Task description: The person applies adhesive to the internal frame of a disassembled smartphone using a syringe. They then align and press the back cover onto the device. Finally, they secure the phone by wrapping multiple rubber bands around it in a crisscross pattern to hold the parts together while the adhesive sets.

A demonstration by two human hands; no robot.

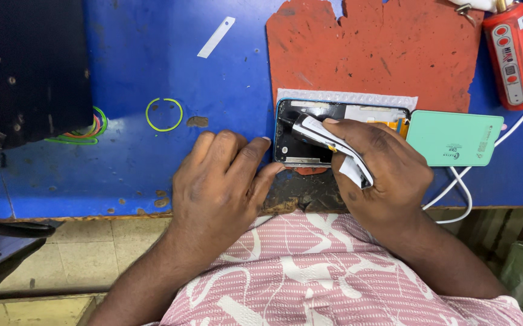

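On the bench, hands (225, 181) (373, 169) hold an opened phone (297, 136).

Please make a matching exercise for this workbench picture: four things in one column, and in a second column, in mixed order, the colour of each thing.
Things:
1. ring-shaped band lying on the table
2. flat box beside the right hand
3. torn mat behind the opened phone
4. strip near the far edge of the table

Colours:
a. white
b. rust red
c. yellow-green
d. mint green

Right pairs: 1-c, 2-d, 3-b, 4-a
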